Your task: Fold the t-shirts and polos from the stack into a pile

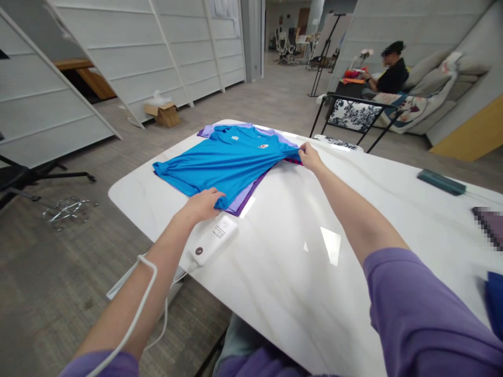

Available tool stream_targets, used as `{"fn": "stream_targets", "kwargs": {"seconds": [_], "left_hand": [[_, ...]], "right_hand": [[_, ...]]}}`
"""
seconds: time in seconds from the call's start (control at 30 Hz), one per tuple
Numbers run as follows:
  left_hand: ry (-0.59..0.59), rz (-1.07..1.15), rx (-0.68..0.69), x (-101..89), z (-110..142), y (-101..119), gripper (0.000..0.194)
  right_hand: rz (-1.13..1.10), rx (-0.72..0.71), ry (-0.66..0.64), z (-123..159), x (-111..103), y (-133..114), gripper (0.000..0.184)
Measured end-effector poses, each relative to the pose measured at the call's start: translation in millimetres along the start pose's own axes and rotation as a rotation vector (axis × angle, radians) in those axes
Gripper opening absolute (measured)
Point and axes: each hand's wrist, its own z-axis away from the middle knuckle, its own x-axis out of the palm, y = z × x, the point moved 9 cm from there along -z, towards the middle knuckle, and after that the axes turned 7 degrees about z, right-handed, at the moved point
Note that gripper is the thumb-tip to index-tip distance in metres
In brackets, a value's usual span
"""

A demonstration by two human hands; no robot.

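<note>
A blue T-shirt [231,162] with small chest logos lies spread over purple and lilac garments [245,198] on the white marbled table [283,272]. My left hand [204,204] is closed on the shirt's near corner, its fingertips partly hidden by the cloth. Farther off, my right hand [310,157] pinches the edge of a sleeve and draws the fabric taut to the right. Just below my left hand, a white power bank [214,238] rests at the table edge, and its white cable [143,293] passes over my left forearm.
A dark green case [441,181] and blue cloth [494,301] are on the table's right side. Beyond the far edge stands a black-framed chair [353,118]; a person [393,70] sits on a sofa behind it. A cardboard box [163,113] is on the floor.
</note>
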Motion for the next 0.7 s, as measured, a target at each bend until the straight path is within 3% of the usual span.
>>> {"fn": "stream_targets", "kwargs": {"seconds": [0.17, 0.27, 0.33, 0.43, 0.53, 0.6, 0.7], "left_hand": [[0.015, -0.073, -0.014, 6.8, 9.6, -0.7, 0.033], [0.083, -0.115, -0.028, -11.1, 17.8, 12.8, 0.032], [0.151, -0.148, 0.006, -28.7, 23.6, 40.2, 0.033], [0.261, -0.18, 0.194, -49.3, 39.9, 120.1, 0.028], [0.265, -0.18, 0.418, -38.5, 69.9, 222.7, 0.022], [0.176, -0.159, 0.536, -8.0, 92.7, 288.3, 0.021], [-0.078, -0.07, 0.654, 64.6, 125.4, 373.0, 0.019]], "right_hand": [[-0.025, 0.044, -0.035, 26.4, -3.6, 18.0, 0.019], [-0.061, 0.052, -0.022, 32.2, -2.9, 26.2, 0.018], [-0.08, 0.068, 0.009, 33.1, -11.3, 34.8, 0.019], [-0.08, 0.107, 0.071, 38.4, -43.2, 57.9, 0.02], [-0.027, 0.134, 0.115, 59.7, -93.9, 93.8, 0.018], [0.033, 0.142, 0.117, 84.9, -132.0, 123.2, 0.014], [0.129, 0.171, 0.064, 136.5, -186.8, 172.3, 0.012]]}}
